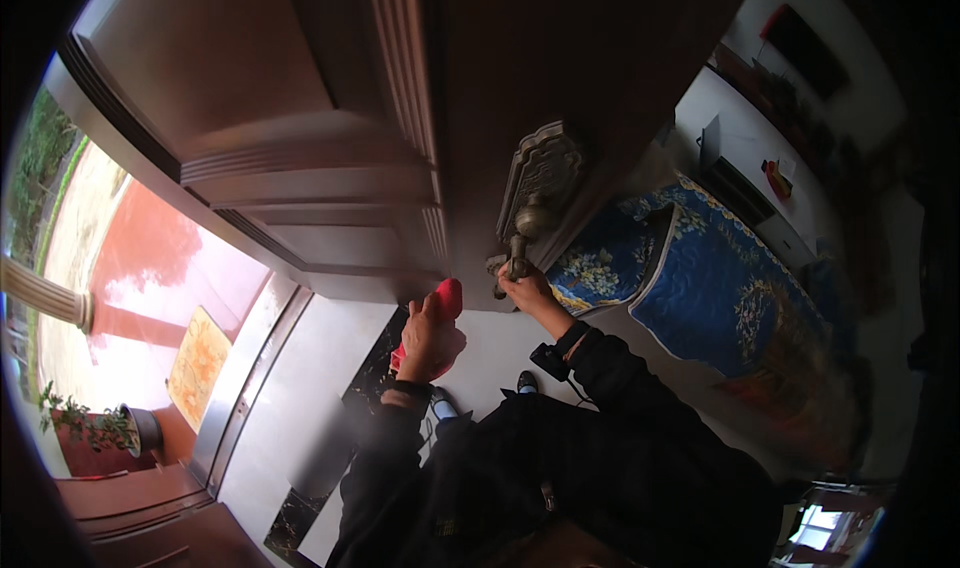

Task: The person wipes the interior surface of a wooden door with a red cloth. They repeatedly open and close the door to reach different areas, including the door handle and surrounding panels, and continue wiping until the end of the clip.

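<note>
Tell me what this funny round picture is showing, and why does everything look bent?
The picture comes from a small wide-angle camera worn on a person's head, looking down at their own two hands. That lens bends straight lines near the edge. There is no machine here, just a person in dark sleeves. The left hand holds a bright red cloth against the big dark brown wooden door. The right hand grips the brass-coloured metal door handle. Below lies a pale tiled floor. To the right sits a blue flowered cover. Outside on the left stands a potted plant.
</note>
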Available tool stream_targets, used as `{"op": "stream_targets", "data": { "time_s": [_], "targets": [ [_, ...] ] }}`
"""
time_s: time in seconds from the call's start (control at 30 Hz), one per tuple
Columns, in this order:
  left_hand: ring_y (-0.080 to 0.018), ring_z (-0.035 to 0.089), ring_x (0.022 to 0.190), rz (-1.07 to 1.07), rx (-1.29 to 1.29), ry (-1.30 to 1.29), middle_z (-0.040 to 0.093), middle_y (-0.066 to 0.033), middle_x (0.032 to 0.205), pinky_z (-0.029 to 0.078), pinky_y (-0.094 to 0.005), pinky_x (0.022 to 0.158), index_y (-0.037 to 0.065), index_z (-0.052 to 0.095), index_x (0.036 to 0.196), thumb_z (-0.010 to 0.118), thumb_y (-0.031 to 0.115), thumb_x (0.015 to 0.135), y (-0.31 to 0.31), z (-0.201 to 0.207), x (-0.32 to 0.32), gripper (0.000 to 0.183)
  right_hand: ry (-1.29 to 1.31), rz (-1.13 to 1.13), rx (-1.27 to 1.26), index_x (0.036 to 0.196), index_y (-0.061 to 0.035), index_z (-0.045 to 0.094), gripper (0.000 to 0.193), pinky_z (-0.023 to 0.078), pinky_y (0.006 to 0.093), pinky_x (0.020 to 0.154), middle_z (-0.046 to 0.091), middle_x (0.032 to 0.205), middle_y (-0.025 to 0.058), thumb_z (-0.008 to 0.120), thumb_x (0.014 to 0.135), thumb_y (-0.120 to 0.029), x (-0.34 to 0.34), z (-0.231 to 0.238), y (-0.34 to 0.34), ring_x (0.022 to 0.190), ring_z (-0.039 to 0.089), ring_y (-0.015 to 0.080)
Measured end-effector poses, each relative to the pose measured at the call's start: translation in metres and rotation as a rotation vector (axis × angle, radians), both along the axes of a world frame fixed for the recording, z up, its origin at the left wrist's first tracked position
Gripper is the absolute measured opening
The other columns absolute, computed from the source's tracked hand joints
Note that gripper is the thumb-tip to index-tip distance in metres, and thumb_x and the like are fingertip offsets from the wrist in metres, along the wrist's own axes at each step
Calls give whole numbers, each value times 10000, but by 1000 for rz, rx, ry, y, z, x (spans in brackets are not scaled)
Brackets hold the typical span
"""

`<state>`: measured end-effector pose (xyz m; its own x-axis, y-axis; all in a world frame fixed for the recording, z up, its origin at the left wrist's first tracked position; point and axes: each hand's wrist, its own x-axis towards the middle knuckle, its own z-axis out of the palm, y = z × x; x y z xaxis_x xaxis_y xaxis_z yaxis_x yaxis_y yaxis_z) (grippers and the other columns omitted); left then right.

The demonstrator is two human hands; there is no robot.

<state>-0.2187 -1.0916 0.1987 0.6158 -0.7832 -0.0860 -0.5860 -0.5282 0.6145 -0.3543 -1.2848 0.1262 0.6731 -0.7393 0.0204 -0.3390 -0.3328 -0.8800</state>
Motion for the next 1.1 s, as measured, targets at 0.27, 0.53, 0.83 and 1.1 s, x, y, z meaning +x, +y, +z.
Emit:
{"op": "stream_targets", "data": {
  "time_s": [0.27, 0.53, 0.83, 1.1],
  "targets": [
    [-390, 604, 920, -29, -571, -417, 524, -166, 1111, 512, -459, 736, 197, 479, 1370, 745, 135, 665, -44, 188, 10, 756, -60, -26, 23, 1004, -59, 585, 277, 511, 354, 593, 643, 731, 125, 634, 866, -294, 2, 4, 3, 662, 646, 258],
    [-393, 628, 1005, -77, -569, -687, 524, -150, 1221, 556, -456, 735, 255, 472, 1405, 780, 100, 659, -108, 253, 2, 822, -35, -156, -34, 919, -72, 620, 143, 497, 315, 676, 646, 794, 54, 670, 848, -186, 11, -43, -3, 738, 618, 172],
    [-359, 581, 958, -172, 53, -655, 514, -193, 1203, 482, -451, 731, 206, 383, 1444, 694, 267, 721, -67, 88, 32, 789, -31, -81, -309, 965, -66, 602, 169, 495, 351, 653, 638, 801, 116, 606, 902, -223, 13, -56, -7, 732, 633, 241],
    [-391, 584, 1004, -229, 104, 42, 556, -158, 1244, 498, -443, 833, 115, 464, 1369, 646, 269, 812, 27, 44, -15, 606, 137, -134, -87, 1027, -74, 610, 282, 502, 410, 727, 663, 885, 147, 625, 875, -311, 11, -32, 3, 824, 650, 299]
  ]
}}
